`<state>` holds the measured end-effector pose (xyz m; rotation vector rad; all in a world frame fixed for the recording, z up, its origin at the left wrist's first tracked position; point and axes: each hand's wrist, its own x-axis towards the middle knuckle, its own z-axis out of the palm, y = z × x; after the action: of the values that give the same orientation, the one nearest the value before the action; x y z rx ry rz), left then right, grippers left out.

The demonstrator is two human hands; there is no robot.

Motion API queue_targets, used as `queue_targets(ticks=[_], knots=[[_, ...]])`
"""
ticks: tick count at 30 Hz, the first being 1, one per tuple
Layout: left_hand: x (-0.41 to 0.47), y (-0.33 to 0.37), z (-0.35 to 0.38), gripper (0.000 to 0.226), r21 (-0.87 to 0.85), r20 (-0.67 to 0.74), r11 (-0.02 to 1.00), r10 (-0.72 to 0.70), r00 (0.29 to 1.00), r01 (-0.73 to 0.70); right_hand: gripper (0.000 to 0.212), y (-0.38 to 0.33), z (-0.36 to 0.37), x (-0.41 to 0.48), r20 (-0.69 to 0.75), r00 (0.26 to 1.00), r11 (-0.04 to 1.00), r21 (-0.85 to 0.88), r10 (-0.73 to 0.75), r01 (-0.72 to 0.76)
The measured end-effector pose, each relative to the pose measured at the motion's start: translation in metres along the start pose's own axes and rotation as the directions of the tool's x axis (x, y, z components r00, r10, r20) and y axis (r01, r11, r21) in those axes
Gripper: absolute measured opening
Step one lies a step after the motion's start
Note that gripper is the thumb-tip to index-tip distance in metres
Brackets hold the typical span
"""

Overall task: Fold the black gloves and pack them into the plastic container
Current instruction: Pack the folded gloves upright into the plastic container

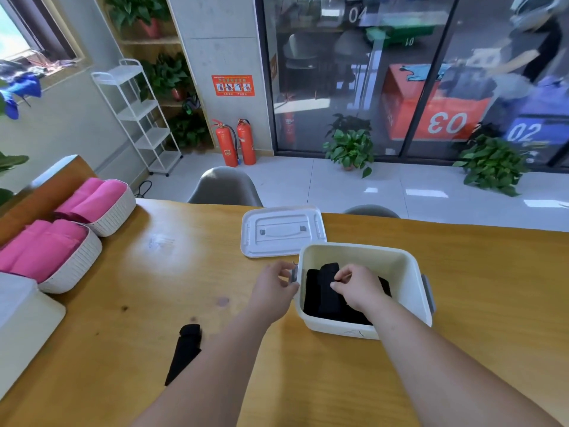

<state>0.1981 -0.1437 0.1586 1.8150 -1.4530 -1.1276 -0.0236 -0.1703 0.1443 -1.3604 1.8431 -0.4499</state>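
A cream plastic container (409,272) stands open on the wooden table, with folded black gloves (323,291) lying inside it. My right hand (357,288) reaches into the container and pinches the top of a folded glove. At the container's left rim, by its grey latch, is my left hand (274,286), fingers loosely curled and holding nothing. Another black glove (184,349) lies on the table at the near left, beside my left forearm.
The container's white lid (281,231) lies flat just behind it. Two white baskets (77,263) of pink rolled cloths sit at the table's left, with a white box (27,315) nearer. Grey chairs (226,186) stand beyond the far edge.
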Motion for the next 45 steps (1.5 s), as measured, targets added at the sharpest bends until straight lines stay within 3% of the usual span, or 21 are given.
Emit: queue_targets(ticks=[9, 14, 19, 27, 32, 37, 45], knots=[[0.004, -0.012, -0.004, 0.022, 0.022, 0.016, 0.999, 0.037, 0.999, -0.037, 0.021, -0.009, 0.046, 0.014, 0.032, 0.999, 0.999, -0.046, 0.025, -0.023], [0.005, -0.017, -0.004, 0.021, 0.036, 0.016, 0.998, 0.047, 0.999, -0.048, 0.020, -0.008, 0.052, 0.013, -0.030, 0.998, 0.951, -0.308, -0.053, 0.041], [0.005, -0.019, -0.003, 0.022, 0.076, 0.009, 0.996, 0.048, 0.999, -0.048, 0.019, -0.010, 0.052, 0.010, 0.007, 0.999, 0.912, -0.408, -0.038, 0.037], [0.004, -0.025, -0.025, 0.031, 0.101, -0.025, 0.995, 0.017, 1.000, -0.014, 0.018, -0.035, 0.030, 0.002, -0.055, 0.994, 0.958, -0.274, -0.098, 0.080], [-0.008, -0.043, -0.050, 0.029, 0.045, -0.091, 0.998, -0.030, 0.995, 0.035, 0.014, -0.063, 0.026, -0.018, -0.110, 0.970, 0.970, -0.139, -0.216, 0.200], [-0.035, -0.076, -0.083, 0.030, 0.039, -0.170, 0.994, -0.095, 0.981, 0.103, 0.016, -0.094, 0.051, -0.040, -0.013, 0.941, 0.940, -0.041, -0.339, 0.338], [-0.079, -0.156, -0.128, 0.027, 0.085, -0.299, 0.952, -0.258, 0.919, 0.295, 0.025, -0.112, 0.130, -0.069, 0.313, 0.884, 0.889, -0.190, -0.347, 0.417]])
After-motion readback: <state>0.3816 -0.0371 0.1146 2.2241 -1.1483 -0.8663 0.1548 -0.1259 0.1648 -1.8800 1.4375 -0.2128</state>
